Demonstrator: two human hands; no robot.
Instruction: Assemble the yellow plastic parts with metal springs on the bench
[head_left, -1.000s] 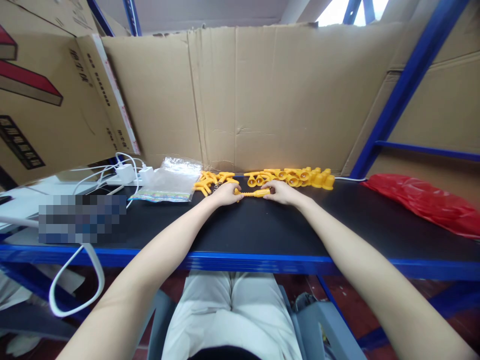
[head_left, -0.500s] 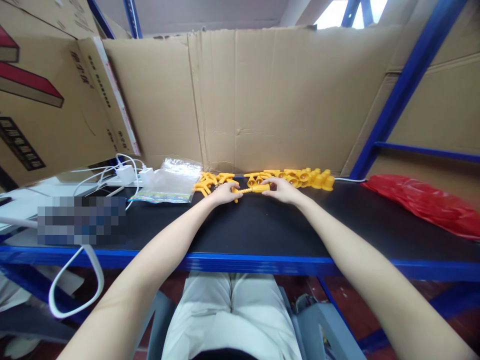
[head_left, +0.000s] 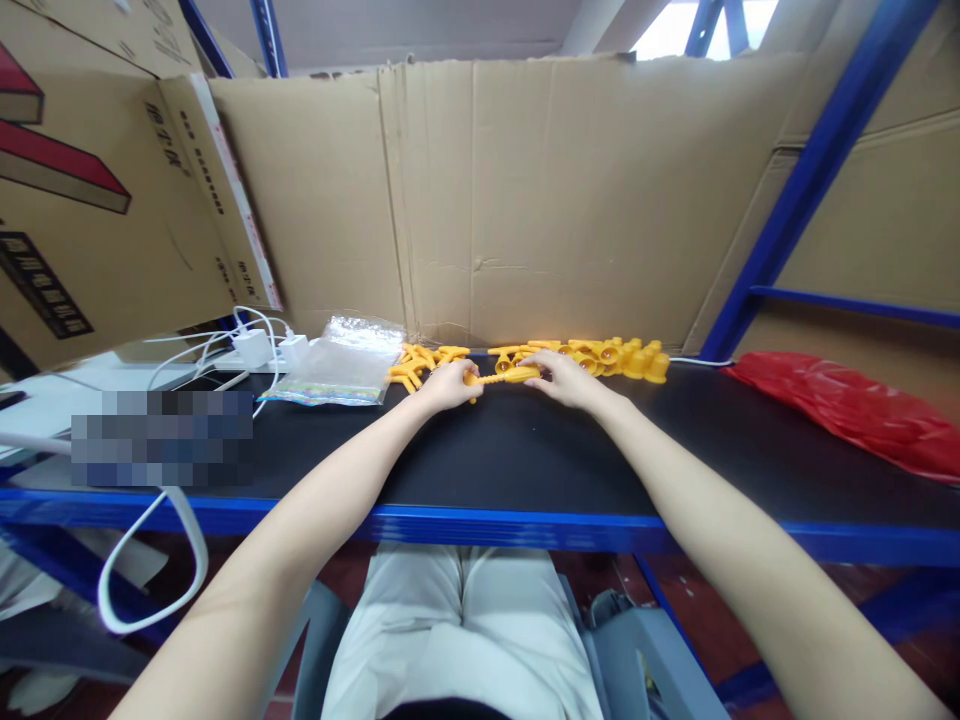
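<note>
Between my two hands, low over the black tabletop, is a yellow plastic piece with a threaded rod [head_left: 492, 379] in its middle. My left hand [head_left: 450, 385] is closed round its left end. At the right, the fingers of my right hand [head_left: 559, 378] pinch its thicker yellow end [head_left: 521, 374]. Just beyond my left hand lie several yellow forked pieces [head_left: 409, 372]. Behind my right hand are several yellow cup-shaped parts [head_left: 600, 352], with a stack of yellow cups [head_left: 646, 361] at their right end. My fingers hide part of the held piece.
A clear plastic bag [head_left: 345, 362] lies left of the yellow parts. White chargers [head_left: 253, 347] and cables stand farther left, near a blurred patch [head_left: 161, 438]. A red plastic bag [head_left: 847, 408] lies at the right. A cardboard wall [head_left: 570, 200] closes the back.
The hands stay in nearly the same place, still on the yellow piece. My right hand's fingers have shifted slightly around its right end.
</note>
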